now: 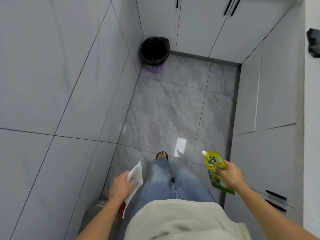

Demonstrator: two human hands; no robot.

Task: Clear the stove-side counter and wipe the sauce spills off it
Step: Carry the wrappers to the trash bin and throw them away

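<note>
My left hand [121, 187] grips a white flat packet or cloth [136, 177] with a red patch at its lower end, held low beside my left leg. My right hand [229, 175] holds a green spouted sauce pouch [216, 170] with a white cap, spout pointing up and away, near the cabinet fronts on the right. A trash bin [155, 52] with a black liner and a purple perforated base stands in the far corner of the floor, well ahead of both hands. The counter top shows only as a white strip [311, 118] along the right edge.
Grey tiled wall [60, 84] runs along the left. Pale cabinet doors [270, 110] with black handles line the right and the far end. Glossy grey floor [169, 110] stretches between them. A dark object [314, 43] lies on the counter at the upper right.
</note>
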